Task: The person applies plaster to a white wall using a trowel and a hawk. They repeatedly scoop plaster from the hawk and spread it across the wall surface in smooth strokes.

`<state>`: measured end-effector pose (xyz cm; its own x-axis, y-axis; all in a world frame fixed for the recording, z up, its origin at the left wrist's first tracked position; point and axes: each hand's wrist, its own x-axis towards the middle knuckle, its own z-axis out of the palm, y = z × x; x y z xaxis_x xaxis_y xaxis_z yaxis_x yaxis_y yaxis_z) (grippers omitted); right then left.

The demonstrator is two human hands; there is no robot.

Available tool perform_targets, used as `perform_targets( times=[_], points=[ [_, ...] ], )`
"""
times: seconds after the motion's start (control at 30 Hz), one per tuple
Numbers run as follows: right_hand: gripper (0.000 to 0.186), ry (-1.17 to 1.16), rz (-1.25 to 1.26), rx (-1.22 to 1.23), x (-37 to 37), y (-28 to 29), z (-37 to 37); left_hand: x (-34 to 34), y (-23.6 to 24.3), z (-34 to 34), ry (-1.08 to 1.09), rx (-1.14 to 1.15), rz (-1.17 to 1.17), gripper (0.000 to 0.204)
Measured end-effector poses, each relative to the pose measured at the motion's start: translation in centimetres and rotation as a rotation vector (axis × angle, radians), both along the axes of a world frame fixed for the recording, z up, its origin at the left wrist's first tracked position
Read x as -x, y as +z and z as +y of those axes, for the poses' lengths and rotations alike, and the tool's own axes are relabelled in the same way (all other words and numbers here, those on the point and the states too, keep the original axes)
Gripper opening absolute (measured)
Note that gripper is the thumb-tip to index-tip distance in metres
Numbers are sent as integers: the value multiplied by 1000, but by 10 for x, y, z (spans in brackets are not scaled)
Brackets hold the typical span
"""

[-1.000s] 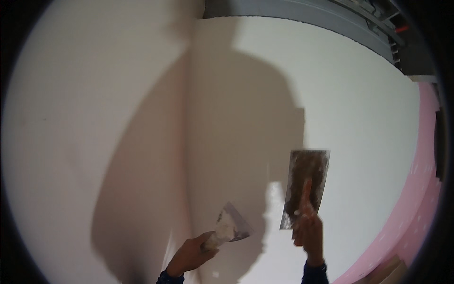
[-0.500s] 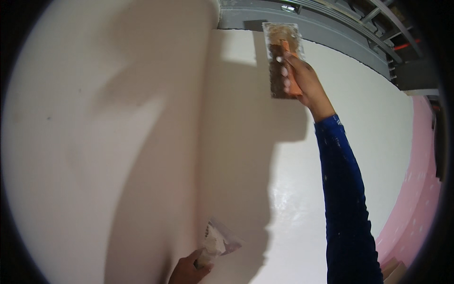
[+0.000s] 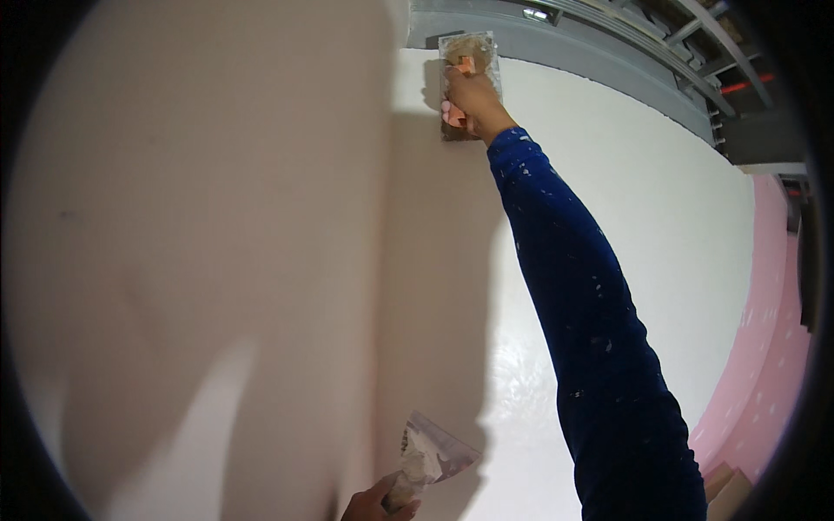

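Note:
High up, my right hand (image 3: 474, 97) is closed round the orange handle of a plastering trowel (image 3: 480, 48). The trowel's rectangular blade, smeared with compound, lies at the top of the white wall (image 3: 625, 200), close to the grey beam above and near the inside corner. A dark blue sleeve (image 3: 591, 286) spotted with white covers my right arm. Low down by the corner, my left hand (image 3: 380, 502) grips a putty knife (image 3: 424, 460) by its handle. Some pale compound sits on that knife's wide, flared blade.
Another pale wall (image 3: 208, 200) meets the white one at the corner, on the left. A grey beam (image 3: 565, 52) and metal framing (image 3: 695, 43) run overhead. Pink wall (image 3: 738, 382) with white spots stands at the right, with a brown cardboard piece (image 3: 728, 491) below it.
My right hand has moved the trowel left and slightly up, toward the corner and the beam. My left hand, with the putty knife, has shifted slightly right and down.

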<state>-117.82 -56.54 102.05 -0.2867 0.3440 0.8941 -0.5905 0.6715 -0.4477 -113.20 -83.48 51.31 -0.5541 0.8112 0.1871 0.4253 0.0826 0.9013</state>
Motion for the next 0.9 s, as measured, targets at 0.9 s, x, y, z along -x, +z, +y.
perform_targets(
  times=[0.9],
  points=[
    [34, -88, 96, 160, -263, 6, 120, 5, 8, -10, 15, 65, 87, 50]
  ],
)
